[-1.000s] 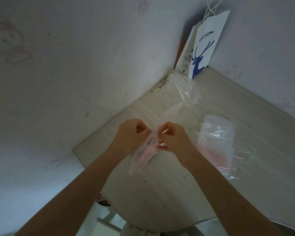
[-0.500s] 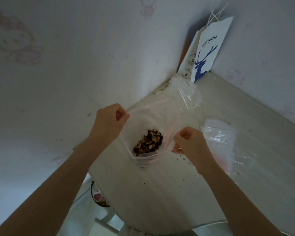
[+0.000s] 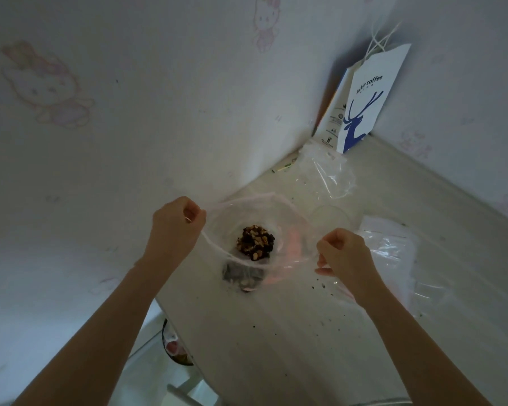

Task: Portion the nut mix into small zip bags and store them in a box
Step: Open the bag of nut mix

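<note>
Your left hand point(image 3: 175, 227) and right hand point(image 3: 343, 253) each pinch one lip of the clear zip bag point(image 3: 294, 230) in curled fingers point(image 3: 192, 212), holding it over the bench point(image 3: 276, 332). The mouth faces up toward you, with its long axis running left to right between your hands. Nut mix point(image 3: 255, 243) lies at the bottom. The mouth gapes wider than half a second ago.

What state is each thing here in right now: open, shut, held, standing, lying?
Nut bag: mouth pulled wide open between both hands.
Nut mix: heaped at the bag's bottom.
Left hand: pinches the bag's left rim.
Right hand: pinches its right rim.
Zip bags: lying flat on the table.
Paper bag: upright in the corner.
Crumpled plastic: lying by the paper bag.
</note>
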